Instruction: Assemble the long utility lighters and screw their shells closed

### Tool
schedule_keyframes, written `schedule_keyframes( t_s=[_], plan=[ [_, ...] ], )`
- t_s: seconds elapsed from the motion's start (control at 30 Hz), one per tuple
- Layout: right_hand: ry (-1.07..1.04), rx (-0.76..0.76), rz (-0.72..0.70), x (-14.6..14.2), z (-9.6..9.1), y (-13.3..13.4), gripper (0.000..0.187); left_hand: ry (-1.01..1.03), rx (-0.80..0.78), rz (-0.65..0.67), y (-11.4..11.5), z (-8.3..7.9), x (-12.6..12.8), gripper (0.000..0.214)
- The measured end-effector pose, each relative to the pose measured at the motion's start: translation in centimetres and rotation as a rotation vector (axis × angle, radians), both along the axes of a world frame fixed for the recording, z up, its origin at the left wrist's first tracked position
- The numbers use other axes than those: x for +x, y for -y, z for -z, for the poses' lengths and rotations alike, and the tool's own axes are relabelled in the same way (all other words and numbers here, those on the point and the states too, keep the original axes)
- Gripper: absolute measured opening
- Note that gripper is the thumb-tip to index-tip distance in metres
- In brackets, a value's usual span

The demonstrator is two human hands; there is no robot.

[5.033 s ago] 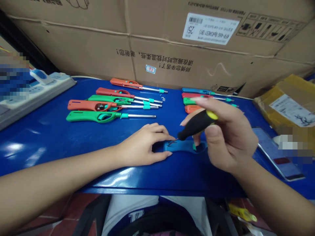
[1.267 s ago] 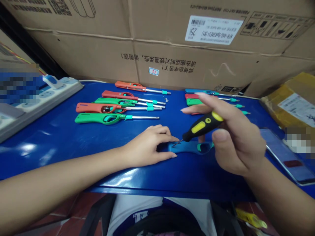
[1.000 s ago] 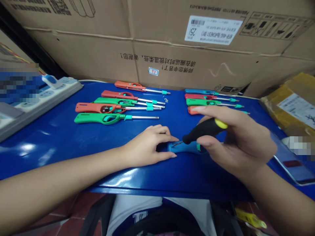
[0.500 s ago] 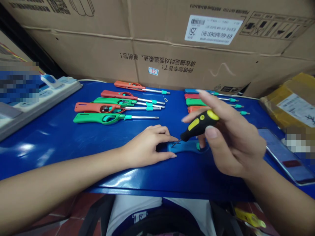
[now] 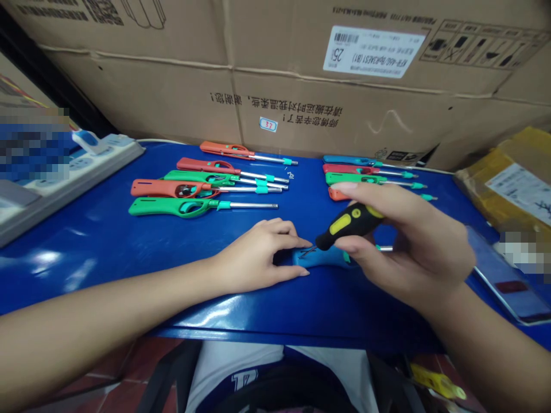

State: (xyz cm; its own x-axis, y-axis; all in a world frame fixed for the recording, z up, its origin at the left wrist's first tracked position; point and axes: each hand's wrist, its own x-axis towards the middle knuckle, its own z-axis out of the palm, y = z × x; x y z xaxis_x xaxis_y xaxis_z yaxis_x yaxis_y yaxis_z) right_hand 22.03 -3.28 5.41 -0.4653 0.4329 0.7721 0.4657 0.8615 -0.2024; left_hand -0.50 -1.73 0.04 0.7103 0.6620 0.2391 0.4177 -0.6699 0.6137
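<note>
A blue long-nosed lighter (image 5: 321,258) lies near the front edge of the blue table (image 5: 107,246). My left hand (image 5: 253,255) rests on the table with thumb and fingers pinching the lighter's handle end. My right hand (image 5: 408,241) is closed round a black screwdriver with yellow patches (image 5: 346,225). Its tip touches the lighter's handle just beside my left fingertips. The rest of the lighter is mostly hidden under my right hand.
Several red and green lighters (image 5: 189,186) lie in a group at the back left, and another row (image 5: 365,175) at the back right. Cardboard boxes (image 5: 301,86) wall the far edge. A power strip (image 5: 77,166) sits left, a phone (image 5: 503,269) and yellow parcel (image 5: 512,189) right.
My right hand has rolled the screwdriver in its fingers, its fingers lifting and closing again, with the tip kept on the lighter. My left hand has stayed where it was.
</note>
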Motion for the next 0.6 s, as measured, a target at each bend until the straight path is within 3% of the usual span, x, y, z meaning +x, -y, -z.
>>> schedule_keyframes(
  t_s=[0.13, 0.33, 0.5, 0.6],
  plan=[
    [-0.024, -0.141, -0.015, 0.16, 0.33, -0.02, 0.044, -0.004, -0.003, -0.002, 0.0, 0.01, 0.0, 0.028],
    [-0.028, 0.026, 0.027, 0.15, 0.18, -0.22, 0.039, 0.009, 0.0, -0.001, 0.01, 0.07, -0.02, 0.031],
    [-0.067, -0.169, -0.018, 0.24, 0.32, -0.12, 0.038, -0.009, -0.01, 0.001, -0.01, 0.04, -0.03, 0.03],
    [-0.084, -0.091, 0.008, 0.28, 0.31, -0.2, 0.034, 0.005, 0.002, -0.003, -0.02, 0.15, -0.02, 0.032]
  ],
)
